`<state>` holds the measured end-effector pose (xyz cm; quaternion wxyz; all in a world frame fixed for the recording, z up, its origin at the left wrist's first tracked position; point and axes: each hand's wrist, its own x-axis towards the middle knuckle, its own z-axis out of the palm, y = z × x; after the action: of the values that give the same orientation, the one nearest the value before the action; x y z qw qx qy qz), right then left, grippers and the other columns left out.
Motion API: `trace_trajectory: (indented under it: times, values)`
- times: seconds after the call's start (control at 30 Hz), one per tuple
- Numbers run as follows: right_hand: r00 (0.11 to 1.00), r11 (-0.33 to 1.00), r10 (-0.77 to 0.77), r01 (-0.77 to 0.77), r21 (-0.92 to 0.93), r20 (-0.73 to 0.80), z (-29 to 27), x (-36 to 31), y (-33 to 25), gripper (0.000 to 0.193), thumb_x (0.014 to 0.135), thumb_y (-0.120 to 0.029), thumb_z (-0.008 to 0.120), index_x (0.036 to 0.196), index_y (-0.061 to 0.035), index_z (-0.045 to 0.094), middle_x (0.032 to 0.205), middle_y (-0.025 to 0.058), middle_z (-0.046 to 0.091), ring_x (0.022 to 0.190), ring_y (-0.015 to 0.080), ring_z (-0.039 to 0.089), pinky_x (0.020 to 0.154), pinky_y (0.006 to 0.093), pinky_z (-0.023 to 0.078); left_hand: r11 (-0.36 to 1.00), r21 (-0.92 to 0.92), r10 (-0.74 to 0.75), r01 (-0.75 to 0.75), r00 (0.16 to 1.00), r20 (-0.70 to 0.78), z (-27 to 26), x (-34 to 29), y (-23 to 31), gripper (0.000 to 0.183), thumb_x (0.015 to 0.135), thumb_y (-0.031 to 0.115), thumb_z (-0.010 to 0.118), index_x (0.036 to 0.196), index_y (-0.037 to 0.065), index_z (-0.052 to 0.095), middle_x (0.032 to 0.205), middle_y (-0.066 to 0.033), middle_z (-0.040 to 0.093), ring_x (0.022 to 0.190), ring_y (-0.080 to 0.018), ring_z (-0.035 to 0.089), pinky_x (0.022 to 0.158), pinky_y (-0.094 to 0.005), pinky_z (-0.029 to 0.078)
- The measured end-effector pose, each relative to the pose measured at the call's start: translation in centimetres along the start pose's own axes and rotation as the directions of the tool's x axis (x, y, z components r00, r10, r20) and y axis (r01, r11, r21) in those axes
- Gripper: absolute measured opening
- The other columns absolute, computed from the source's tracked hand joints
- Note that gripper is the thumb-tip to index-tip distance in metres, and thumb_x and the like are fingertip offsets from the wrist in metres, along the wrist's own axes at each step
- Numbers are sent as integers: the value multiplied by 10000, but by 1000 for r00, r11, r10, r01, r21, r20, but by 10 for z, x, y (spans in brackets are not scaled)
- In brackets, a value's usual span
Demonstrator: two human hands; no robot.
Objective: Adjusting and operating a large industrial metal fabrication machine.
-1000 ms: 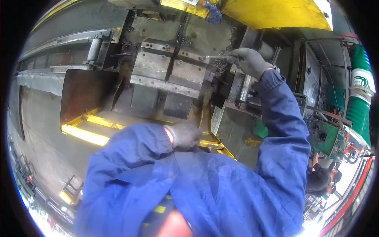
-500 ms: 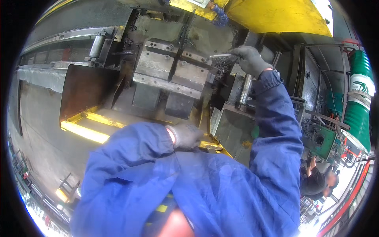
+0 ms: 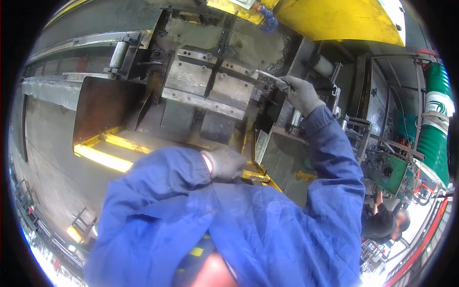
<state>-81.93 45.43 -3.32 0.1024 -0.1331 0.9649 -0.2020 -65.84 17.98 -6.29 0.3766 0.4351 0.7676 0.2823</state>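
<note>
My right hand (image 3: 304,95), in a grey glove, is closed round a slim, bent metal hex key (image 3: 270,76). The key's far end reaches a bolt at the right end of the rear clamp bar (image 3: 234,68). That bar lies along a steel block (image 3: 232,87), beside a similar block (image 3: 189,74) on the left. A long drilled steel strip (image 3: 203,102) runs along their front. My left hand (image 3: 227,163), also gloved, is low in front of my body by the yellow frame (image 3: 256,175). Its fingers look curled in, and anything inside them is hidden.
A brown metal guard plate (image 3: 106,112) stands left of the blocks. Overhead at the back are a yellow cover (image 3: 334,19) and a blue segmented hose (image 3: 268,20). Green drums (image 3: 432,131) stand far right. Another person (image 3: 381,221) is at lower right.
My right hand has come slightly nearer to me, and the hex key has swung from nearly level to slanting down toward the hand. The left hand stays put.
</note>
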Motion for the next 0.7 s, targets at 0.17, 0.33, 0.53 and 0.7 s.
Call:
trace_trajectory:
  times: [0.17, 0.33, 0.53, 0.7]
  values:
    - [981, 904, 194, -176, -390, 7, -2, -10, -12, 348, 936, -441, 541, 1084, -155, 671, 873, 108, 706, 739, 289, 655, 672, 390, 510, 998, -53, -37, 40, 998, 57, -14, -1, 9, 258, 858, 268, 563, 955, 42, 642, 930, -151, 698, 857, -345, 661, 782, -422, 503]
    - [911, 912, 403, -408, 47, 89, 20, -39, -69, 500, 987, -491, 429, 984, -45, 655, 791, 136, 678, 625, 226, 589, 619, 342, 489, 999, -47, -18, 21, 998, 62, -6, -3, 12, 277, 861, 269, 574, 1000, 45, 659, 944, -142, 700, 850, -346, 661, 785, -417, 504]
    - [568, -83, 619, -640, 764, 543, 54, -34, -187, 473, 1000, -508, 388, 812, -125, 591, 562, -28, 440, 465, 98, 375, 442, 255, 292, 998, -32, -51, 61, 968, 246, -8, -2, 19, 335, 903, 315, 528, 1088, 68, 657, 1016, -161, 679, 930, -343, 640, 817, -415, 500]
    - [603, -623, 475, -284, 729, 641, 90, 5, -234, 444, 1008, -482, 385, 811, -134, 579, 575, -52, 427, 461, 68, 348, 414, 229, 278, 982, 186, 26, -28, 1000, 15, 7, -14, 24, 350, 879, 305, 571, 1116, 69, 673, 1150, -98, 674, 1025, -282, 627, 906, -383, 474]
